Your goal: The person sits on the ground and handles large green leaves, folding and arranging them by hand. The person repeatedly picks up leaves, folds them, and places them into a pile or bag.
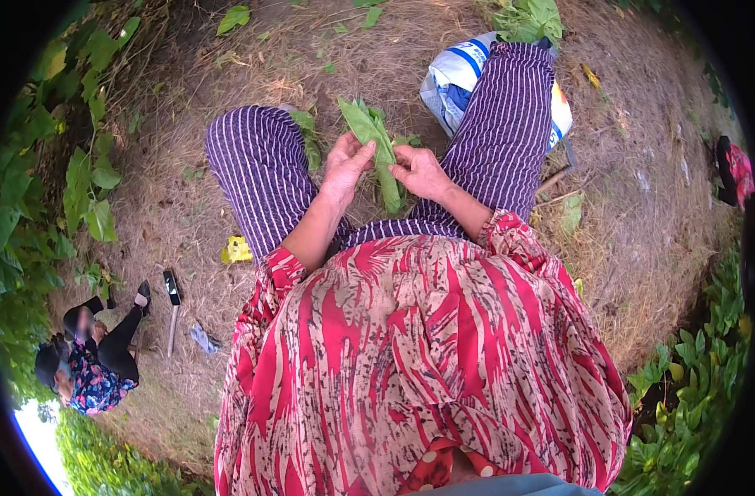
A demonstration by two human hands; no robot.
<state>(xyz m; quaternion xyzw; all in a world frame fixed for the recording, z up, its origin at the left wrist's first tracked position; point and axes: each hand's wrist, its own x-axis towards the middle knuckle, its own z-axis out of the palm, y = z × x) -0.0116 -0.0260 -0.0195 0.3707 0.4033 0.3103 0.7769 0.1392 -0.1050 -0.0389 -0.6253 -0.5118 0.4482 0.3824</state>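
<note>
My left hand [349, 160] holds one side of a long bundle of folded green leaves [370, 127], with its thumb on top. On the other side, my right hand [418, 168] pinches the bundle's edge between thumb and fingers. The bundle lies lengthwise between my knees, its pointed leaf tips away from me. More green leaves [308, 139] lie beside my left knee, and some are partly hidden behind the bundle. By my right leg a white and blue plastic sack [457, 74] stands partly covered, with large green leaves [532, 18] at its far end.
A wooden-handled tool [554, 178] lies right of my right leg. At left are a yellow leaf [236, 250], a phone [171, 287], a wooden handle [172, 332] and a bluish glove or cloth [204, 339]. People [98, 366] sit beyond; leafy vines [92, 180] border the dry grass.
</note>
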